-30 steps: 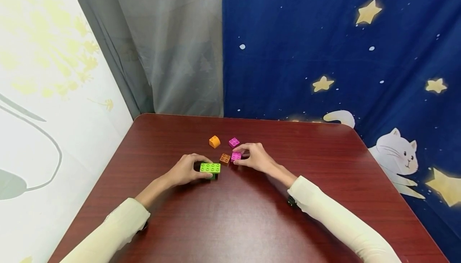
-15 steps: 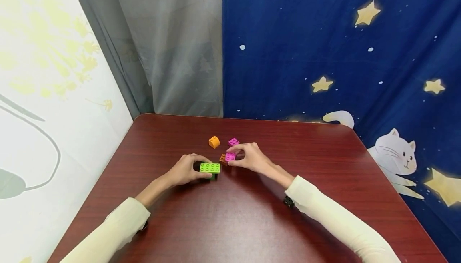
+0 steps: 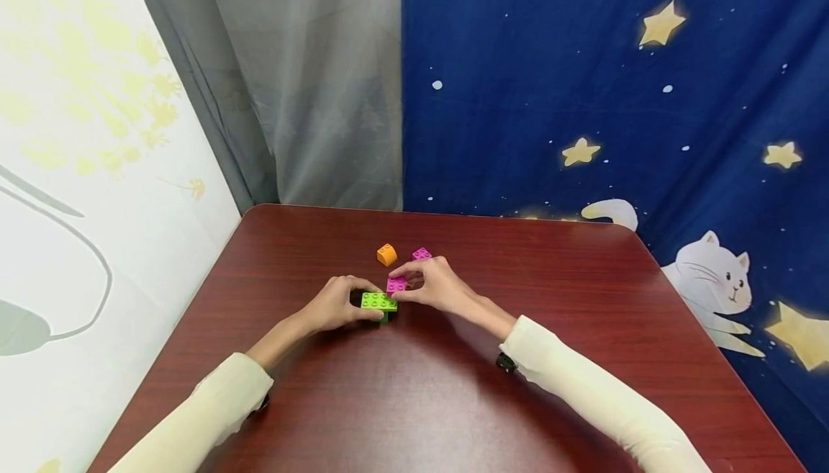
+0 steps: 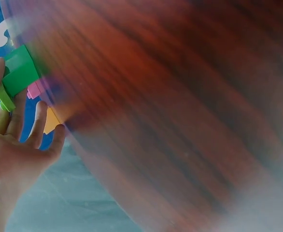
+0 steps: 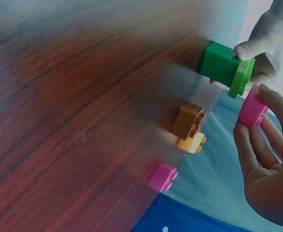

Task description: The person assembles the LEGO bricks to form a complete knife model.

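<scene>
My left hand (image 3: 333, 305) grips a two-part stack by its left side: a lime-green studded plate (image 3: 378, 301) on top of a dark green brick (image 5: 219, 64). The stack stands on the table (image 3: 414, 401). Between thumb and fingers, my right hand (image 3: 435, 287) pinches a pink brick (image 5: 251, 107), studs up. It is held off the table, close to the plate's right end; a small gap shows between them in the right wrist view. Beneath my right hand a brown brick (image 5: 187, 121) lies on the table, mostly hidden in the head view.
Farther back on the table sit an orange curved-top brick (image 3: 386, 255) and a second pink brick (image 3: 422, 253), the latter just behind my right hand. Grey and blue curtains (image 3: 337, 98) hang beyond the far table edge.
My right hand has lifted the pink brick and carried it left, over the brown brick, to the right end of the lime-green plate. My left hand and its stack stay put.
</scene>
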A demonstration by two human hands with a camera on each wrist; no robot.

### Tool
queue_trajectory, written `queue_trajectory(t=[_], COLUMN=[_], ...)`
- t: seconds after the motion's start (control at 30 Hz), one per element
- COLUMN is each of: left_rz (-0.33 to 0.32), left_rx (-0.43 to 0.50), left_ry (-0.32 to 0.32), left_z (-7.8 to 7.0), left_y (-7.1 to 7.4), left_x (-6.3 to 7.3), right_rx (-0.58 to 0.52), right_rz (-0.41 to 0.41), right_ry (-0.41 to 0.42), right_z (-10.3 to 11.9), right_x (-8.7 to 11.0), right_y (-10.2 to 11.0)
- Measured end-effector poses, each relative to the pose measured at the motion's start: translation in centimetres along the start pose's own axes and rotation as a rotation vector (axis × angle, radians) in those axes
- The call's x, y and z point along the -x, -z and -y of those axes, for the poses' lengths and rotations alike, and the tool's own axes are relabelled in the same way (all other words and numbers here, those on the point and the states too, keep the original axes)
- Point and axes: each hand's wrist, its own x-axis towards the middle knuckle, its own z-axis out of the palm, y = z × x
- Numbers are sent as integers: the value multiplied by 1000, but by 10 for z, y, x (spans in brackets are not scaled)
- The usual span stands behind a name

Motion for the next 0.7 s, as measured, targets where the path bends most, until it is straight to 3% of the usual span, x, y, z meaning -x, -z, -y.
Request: queue_trajectory(t=[0.4, 0.7], left_rz=[-8, -27], left_rx=[-34, -73], left_ry=[5, 12], left_z=[1, 2], left_y=[-1, 0], left_x=[1, 1], right_rx=[51, 71], right_rz=[31, 20], right_ry=[84, 95], right_z=[8, 9], right_x=[-7, -8], right_y=[-18, -25])
